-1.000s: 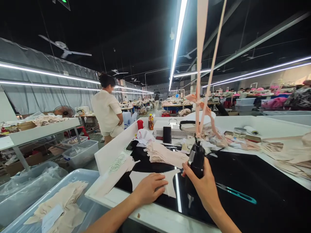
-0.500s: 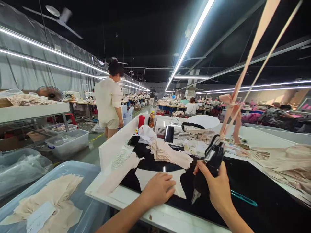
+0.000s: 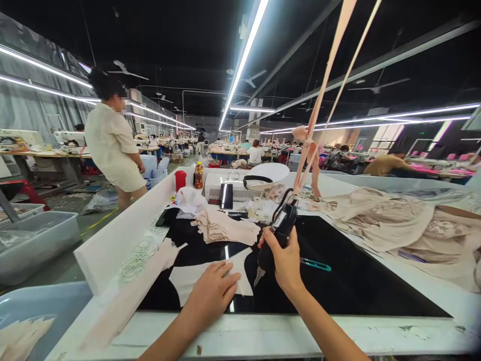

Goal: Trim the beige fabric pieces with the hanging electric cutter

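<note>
My left hand (image 3: 214,290) lies flat on a pale fabric piece (image 3: 188,277) with curved edges, its fingers stretched out and together holding nothing. The piece rests on a glossy black board (image 3: 349,281). My right hand (image 3: 287,258) is closed around a black hand-held power tool (image 3: 284,220) with a metal tip pointing down, just right of the fabric piece. Pink fabric straps (image 3: 310,150) run upward from the tool. Behind my hands lies a stack of beige fabric pieces (image 3: 233,228). A teal thread snipper (image 3: 317,264) lies to the right of my right hand.
A white box machine (image 3: 218,188), a phone (image 3: 226,195), a bottle (image 3: 198,175) and a red container (image 3: 180,179) stand at the back. Beige garments (image 3: 376,215) are heaped at right. A pale strip (image 3: 120,301) and green cords (image 3: 139,258) lie left. A person (image 3: 110,140) stands beyond the left wall.
The view has turned to the right, so the table, hands and standing person appear further left. My left hand stays on the fabric piece and my right hand still grips the tool.
</note>
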`<act>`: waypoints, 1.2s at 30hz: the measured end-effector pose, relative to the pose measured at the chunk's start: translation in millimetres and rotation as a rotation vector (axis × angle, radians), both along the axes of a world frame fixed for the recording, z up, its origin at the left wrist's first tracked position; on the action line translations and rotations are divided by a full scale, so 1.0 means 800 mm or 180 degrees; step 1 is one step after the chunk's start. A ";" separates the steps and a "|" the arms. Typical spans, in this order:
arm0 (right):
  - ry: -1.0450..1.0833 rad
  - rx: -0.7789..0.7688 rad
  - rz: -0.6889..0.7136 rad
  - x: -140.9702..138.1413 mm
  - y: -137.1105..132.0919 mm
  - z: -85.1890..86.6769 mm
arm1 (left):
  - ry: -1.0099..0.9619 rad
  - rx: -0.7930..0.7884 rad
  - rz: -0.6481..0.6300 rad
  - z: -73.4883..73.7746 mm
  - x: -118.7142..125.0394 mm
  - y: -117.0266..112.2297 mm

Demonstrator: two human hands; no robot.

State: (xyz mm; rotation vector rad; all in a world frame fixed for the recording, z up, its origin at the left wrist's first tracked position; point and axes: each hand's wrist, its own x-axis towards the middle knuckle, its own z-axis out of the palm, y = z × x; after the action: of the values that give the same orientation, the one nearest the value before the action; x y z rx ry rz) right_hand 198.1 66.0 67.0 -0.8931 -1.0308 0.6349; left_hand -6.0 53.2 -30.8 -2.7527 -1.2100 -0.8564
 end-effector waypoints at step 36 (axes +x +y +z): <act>0.0314 0.0205 0.0412 -0.012 -0.042 -0.005 | 0.0777 0.0526 -0.0523 0.044 -0.010 -0.012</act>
State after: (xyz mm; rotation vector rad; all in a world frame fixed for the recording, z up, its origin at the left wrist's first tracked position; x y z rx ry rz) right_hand 188.6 32.7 62.9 -0.7359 -1.0201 0.7429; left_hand -14.0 43.3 4.0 -2.7486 -0.8434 -0.5766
